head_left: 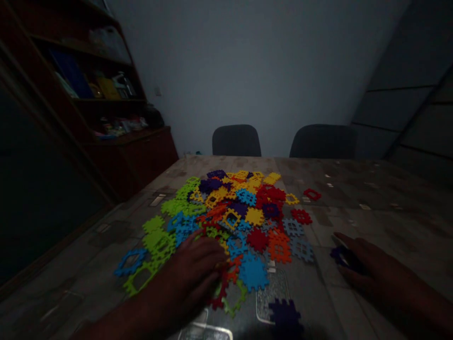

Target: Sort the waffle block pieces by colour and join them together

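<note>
A heap of colourful interlocking plastic tiles (212, 198) with notched edges lies on the table, some solid and some with window-like cutouts. Over its near side is my left hand (200, 262), its fingers bent and held together among the tiles. A red tile (221, 288) shows right by those fingertips, but what they grip, if anything, is hidden. To the right of the heap, my right hand (361, 264) holds a purple tile with a cutout (342, 256) between thumb and fingers, low over the table. Another purple tile (286, 314) lies at the near edge of view.
The table (354, 198) has a patterned cover. Behind it stand two dark chairs (236, 140) against a pale wall. A wooden shelf unit (141, 148) with assorted items is at the left. A blue tile (130, 262) and a red tile (312, 194) lie at the heap's edges.
</note>
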The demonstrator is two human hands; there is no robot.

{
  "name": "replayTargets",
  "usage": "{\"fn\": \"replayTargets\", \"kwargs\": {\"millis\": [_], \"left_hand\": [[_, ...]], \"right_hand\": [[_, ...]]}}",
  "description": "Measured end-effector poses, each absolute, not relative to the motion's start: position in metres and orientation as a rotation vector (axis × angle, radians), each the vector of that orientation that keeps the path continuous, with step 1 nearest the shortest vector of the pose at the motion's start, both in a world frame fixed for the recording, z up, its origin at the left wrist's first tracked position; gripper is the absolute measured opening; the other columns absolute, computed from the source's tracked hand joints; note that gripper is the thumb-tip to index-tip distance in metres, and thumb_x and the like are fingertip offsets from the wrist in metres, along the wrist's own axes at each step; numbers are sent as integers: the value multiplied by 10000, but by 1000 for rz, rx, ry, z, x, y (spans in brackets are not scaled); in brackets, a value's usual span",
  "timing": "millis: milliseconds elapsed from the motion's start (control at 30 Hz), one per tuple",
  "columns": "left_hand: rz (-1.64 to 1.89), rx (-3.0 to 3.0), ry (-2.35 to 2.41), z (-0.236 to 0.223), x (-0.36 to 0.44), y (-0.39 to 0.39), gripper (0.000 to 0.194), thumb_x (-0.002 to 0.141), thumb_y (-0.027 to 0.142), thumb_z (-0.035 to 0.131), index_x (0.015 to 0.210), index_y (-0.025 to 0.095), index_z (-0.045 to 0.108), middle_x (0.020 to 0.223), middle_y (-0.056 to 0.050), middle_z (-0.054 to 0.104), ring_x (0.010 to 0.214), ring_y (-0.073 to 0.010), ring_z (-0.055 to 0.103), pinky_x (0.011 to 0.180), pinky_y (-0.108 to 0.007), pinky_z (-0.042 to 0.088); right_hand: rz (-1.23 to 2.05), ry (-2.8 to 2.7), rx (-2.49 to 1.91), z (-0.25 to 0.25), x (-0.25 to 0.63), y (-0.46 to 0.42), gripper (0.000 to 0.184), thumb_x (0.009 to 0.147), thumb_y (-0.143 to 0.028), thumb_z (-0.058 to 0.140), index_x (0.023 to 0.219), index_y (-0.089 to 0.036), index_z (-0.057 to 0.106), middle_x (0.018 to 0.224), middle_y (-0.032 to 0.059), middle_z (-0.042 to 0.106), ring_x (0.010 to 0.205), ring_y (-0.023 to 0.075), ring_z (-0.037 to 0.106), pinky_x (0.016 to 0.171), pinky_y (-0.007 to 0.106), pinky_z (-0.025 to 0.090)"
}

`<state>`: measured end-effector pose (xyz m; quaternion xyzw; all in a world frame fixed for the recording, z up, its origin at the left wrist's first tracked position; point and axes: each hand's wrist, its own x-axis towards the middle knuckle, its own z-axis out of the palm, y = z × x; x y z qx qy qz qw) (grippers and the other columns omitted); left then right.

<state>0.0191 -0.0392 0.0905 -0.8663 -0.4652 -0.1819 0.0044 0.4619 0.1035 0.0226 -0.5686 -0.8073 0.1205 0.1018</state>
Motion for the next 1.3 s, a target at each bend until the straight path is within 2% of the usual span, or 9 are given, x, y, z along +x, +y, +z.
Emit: {"fn": "replayTargets", "kwargs": {"millis": [100, 267, 400, 500, 633, 833, 1033, 1167, 1300], "left_hand": [[-694, -2651, -1583, 93, -29, -54, 324, 996, 213, 504, 1293, 311, 591, 1252, -15, 704, 1175, -212, 657, 1025, -357, 543], [-368, -2736, -1501, 86, -52, -78, 611, 972, 329, 596, 1536, 336, 362, 1455, -39, 588, 1344, -252, 550, 1099, -432, 494], [-358, -2673, -1501, 78, -45, -76, 746, 916, 522, 685, 1548, 341, 332, 1453, -65, 582, 1327, -287, 559, 1134, -538, 437], [-398, -2566, -1615, 65, -45, -71, 686, 936, 431, 665, 1537, 327, 352, 1436, -71, 588, 1309, -286, 570, 1160, -573, 385], [-525, -2454, -1727, 55, -49, -69, 608, 949, 292, 606, 1512, 335, 382, 1414, -50, 615, 1288, -273, 593, 1131, -496, 446], [-840, -2256, -1998, 60, -54, -66, 404, 1016, 348, 498, 1419, 327, 462, 1359, -43, 655, 1185, -249, 670, 990, -402, 578], [-660, -2255, -1956, 44, -43, -70, 707, 888, 509, 693, 1496, 340, 372, 1389, -72, 609, 1207, -313, 621, 1009, -497, 541], [-597, -2276, -1878, 37, -36, -71, 657, 895, 388, 691, 1484, 338, 404, 1348, -70, 633, 1195, -304, 619, 1060, -530, 494], [-700, -2340, -1889, 43, -42, -75, 636, 917, 366, 636, 1504, 316, 395, 1404, -75, 606, 1232, -288, 619, 1024, -447, 544]], "right_hand": [[373, -2357, -1660, 20, 465, 106, 645, 802, -516, 593, 1392, -256, 608, 1210, 169, 707, 1074, 397, 687, 877, 519, 570], [422, -2368, -1666, 29, 460, 105, 624, 820, -465, 566, 1385, -208, 619, 1160, 214, 714, 1069, 416, 685, 859, 510, 572], [413, -2355, -1649, 28, 462, 107, 607, 824, -466, 595, 1385, -236, 614, 1207, 211, 705, 1115, 417, 672, 893, 499, 562], [373, -2351, -1605, 23, 462, 112, 606, 809, -476, 615, 1375, -258, 615, 1193, 186, 715, 1110, 413, 675, 893, 493, 568], [314, -2368, -1539, 18, 454, 115, 635, 845, -490, 572, 1425, -231, 559, 1196, 179, 706, 1108, 400, 667, 920, 518, 556], [308, -2371, -1540, 23, 446, 112, 667, 830, -522, 575, 1415, -201, 559, 1206, 185, 701, 1092, 400, 671, 944, 551, 544], [331, -2369, -1600, 36, 438, 106, 600, 859, -469, 513, 1393, -204, 586, 1188, 215, 702, 1125, 391, 665, 944, 499, 549], [309, -2380, -1600, 33, 439, 105, 569, 867, -448, 510, 1386, -230, 596, 1184, 205, 703, 1149, 388, 656, 945, 481, 549], [306, -2386, -1569, 24, 446, 109, 547, 886, -433, 520, 1387, -233, 605, 1234, 197, 693, 1133, 359, 672, 950, 448, 553]]}}
